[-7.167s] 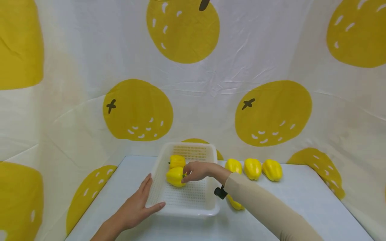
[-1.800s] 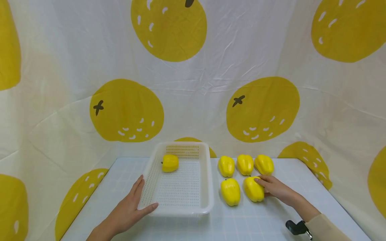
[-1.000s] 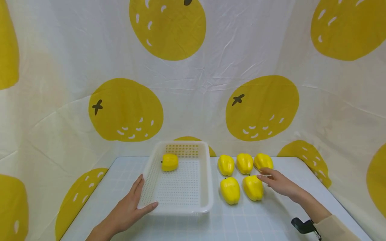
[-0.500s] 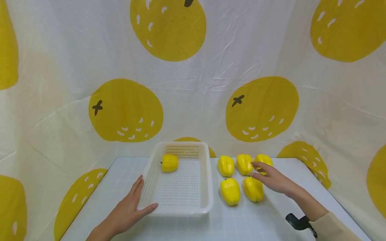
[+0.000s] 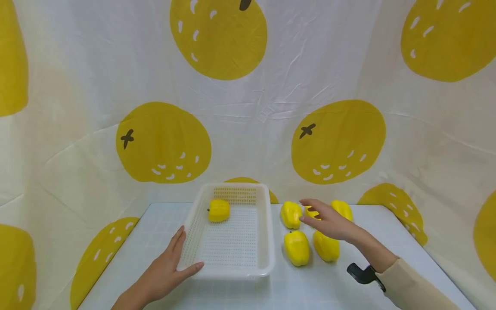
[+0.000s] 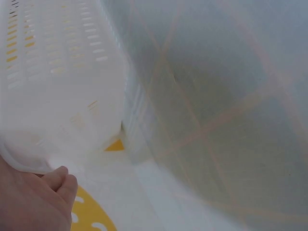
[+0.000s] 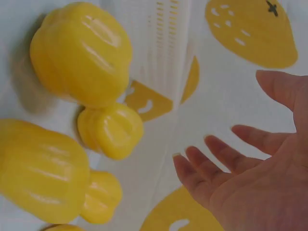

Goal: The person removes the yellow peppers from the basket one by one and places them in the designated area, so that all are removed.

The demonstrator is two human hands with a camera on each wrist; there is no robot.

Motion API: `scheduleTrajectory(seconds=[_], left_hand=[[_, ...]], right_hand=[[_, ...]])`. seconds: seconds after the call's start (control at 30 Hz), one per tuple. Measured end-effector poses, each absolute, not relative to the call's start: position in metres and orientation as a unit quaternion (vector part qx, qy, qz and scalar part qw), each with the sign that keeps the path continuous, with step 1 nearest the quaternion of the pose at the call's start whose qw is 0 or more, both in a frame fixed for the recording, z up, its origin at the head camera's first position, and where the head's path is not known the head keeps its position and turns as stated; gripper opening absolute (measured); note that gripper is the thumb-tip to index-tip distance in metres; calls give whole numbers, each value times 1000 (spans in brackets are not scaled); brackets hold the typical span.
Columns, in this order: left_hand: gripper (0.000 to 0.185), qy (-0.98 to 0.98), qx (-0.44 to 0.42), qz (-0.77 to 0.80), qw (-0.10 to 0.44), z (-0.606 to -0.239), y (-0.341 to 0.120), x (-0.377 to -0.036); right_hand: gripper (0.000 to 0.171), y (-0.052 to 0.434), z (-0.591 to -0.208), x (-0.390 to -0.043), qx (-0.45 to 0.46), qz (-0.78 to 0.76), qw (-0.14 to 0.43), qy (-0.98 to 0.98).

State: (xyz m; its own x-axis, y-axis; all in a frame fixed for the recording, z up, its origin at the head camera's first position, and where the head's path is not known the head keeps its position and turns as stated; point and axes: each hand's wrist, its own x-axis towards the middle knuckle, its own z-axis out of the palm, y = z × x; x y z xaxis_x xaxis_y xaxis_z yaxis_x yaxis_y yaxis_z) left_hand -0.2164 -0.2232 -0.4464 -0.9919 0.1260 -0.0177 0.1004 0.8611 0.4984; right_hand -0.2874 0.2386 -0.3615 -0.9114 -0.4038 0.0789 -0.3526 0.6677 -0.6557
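Observation:
In the head view, a white perforated plastic basket [image 5: 264, 241] stands on the table with one yellow bell pepper [image 5: 218, 210] at its back left. My left hand [image 5: 162, 271] rests against the basket's left side, fingers extended and thumb at the front rim. My right hand [image 5: 331, 221] is spread over the group of peppers to the right, holding nothing. Beneath and around it lie a back left pepper [image 5: 291, 215], a back right pepper [image 5: 342, 210], a front left pepper [image 5: 296, 248] and a front right pepper [image 5: 326, 247]. It partly covers the back middle pepper [image 5: 310, 212].
The pale blue checked table [image 5: 310, 288] ends at a hanging white cloth [image 5: 252, 129] printed with large yellow fruit. A black wrist camera mount [image 5: 362, 274] sticks out from the right wrist.
One of the basket's two peppers now lies among the peppers on the right. My right hand has let go of the front right pepper, risen and moved left. My left hand stays put.

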Motion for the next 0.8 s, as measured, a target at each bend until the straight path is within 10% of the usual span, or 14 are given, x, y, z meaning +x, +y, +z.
scheduleTrajectory(seconds=[0.8], left_hand=[[128, 967, 55, 249, 27, -448, -224, -219]], right_hand=[[66, 130, -341, -322, -370, -315, 30, 874]])
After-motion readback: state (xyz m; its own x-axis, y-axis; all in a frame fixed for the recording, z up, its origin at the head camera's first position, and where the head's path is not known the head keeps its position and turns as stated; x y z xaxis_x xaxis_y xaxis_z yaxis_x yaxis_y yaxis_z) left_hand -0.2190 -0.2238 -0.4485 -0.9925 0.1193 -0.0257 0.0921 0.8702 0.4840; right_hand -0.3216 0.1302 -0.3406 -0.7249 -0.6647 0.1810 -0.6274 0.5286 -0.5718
